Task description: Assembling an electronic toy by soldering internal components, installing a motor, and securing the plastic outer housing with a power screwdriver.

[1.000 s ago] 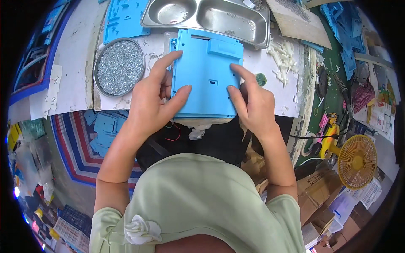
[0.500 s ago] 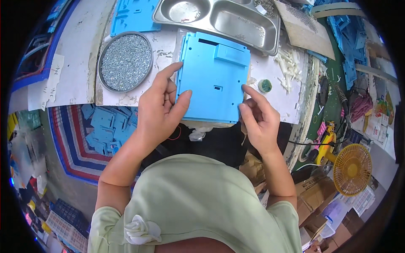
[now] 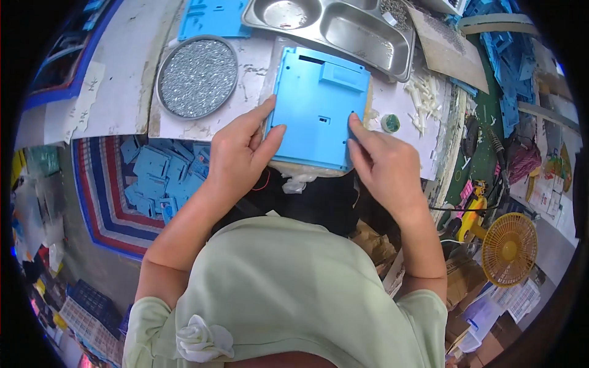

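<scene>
Blue plastic fills the middle of the bench: a flat rectangular panel (image 3: 318, 107) with cut-out slots lies face-down near the front edge of the white worktop (image 3: 123, 73), just below a steel compartment tray (image 3: 343, 27) and to the right of a round dish of small metal bits (image 3: 197, 76). Compared with a second ago, the panel sits further from the person and flatter on the surface, and both hands have slid from gripping its sides to resting at its near corners. The left hand (image 3: 236, 156) lays its thumb and forefinger spread against the panel's lower left edge, fingers loosely extended, not closed around anything. The right hand (image 3: 380, 162) presses its forefinger tip onto the panel's right side, the other fingers curled beneath and holding nothing that can be seen. This suggests the panel has just been set down and squared up, and that the hands are now steadying it. A small green pot (image 3: 390, 123) stands just right of the panel, beside scattered white plastic pieces (image 3: 423, 101).
</scene>
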Available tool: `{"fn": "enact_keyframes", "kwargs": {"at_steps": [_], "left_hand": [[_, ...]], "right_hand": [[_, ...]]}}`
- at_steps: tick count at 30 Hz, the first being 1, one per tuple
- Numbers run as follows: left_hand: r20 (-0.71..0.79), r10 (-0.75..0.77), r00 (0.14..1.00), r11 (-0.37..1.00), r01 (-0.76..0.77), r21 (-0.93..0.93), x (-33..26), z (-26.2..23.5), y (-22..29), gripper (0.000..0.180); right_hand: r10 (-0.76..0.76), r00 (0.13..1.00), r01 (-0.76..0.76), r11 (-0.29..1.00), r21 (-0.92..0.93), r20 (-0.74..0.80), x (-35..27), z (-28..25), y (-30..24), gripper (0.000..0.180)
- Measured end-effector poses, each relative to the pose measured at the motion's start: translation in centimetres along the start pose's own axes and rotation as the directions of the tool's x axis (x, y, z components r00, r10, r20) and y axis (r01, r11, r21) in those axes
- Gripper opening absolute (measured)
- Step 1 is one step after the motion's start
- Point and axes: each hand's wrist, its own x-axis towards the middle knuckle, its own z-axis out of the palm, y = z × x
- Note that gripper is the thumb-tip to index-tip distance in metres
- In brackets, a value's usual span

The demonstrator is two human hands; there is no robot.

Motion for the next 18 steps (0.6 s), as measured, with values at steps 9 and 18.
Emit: {"fn": "enact_keyframes", "kwargs": {"at_steps": [9, 18], "left_hand": [[0.471, 0.077, 0.879, 0.956, 0.069, -0.285, 1.1, -4.4, -1.7, 0.082], [0.458, 0.020, 0.889, 0.922, 0.160, -0.352, 0.0, -3.4, -2.4, 0.087]], "right_hand": [[0.013, 0.996, 0.000, 0.989, -0.150, 0.088, 0.4, -0.6, -1.7, 0.036], [-0.048, 0.995, 0.052, 0.997, -0.050, 0.083, -0.3, 1.6, -2.7, 0.062]]}}
